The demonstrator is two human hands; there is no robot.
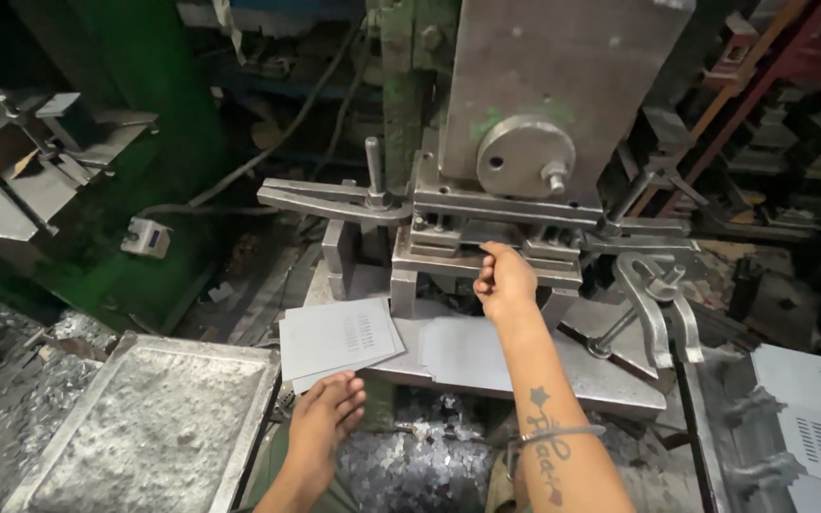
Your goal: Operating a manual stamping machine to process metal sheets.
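The right hand [504,281] reached forward into the gap of the press [525,142], its fingers curled and closed on the near edge of a thin grey metal piece [486,236] that lay in the slot between the upper and lower plates. The piece sat just beyond the fingertips, mostly hidden inside the slot, so its full outline could not be made out; it appeared to be a flat sheet. The right forearm, marked with a tattoo and ringed by a thin band at the wrist, ran up from the lower edge of the view. The left hand [327,418] lay lower and nearer, fingers loosely extended and holding nothing, its tips touching or just beside the front edge of a stack of grey sheets [334,337] on the press table [610,380]. A second sheet [463,351] lay flat on the table under the right forearm. A metal tray [268,380] filled with pale scrap stood to the left, and perforated grey panels [814,418] lay at the far right. Shiny offcuts [420,465] covered the floor between the arms.
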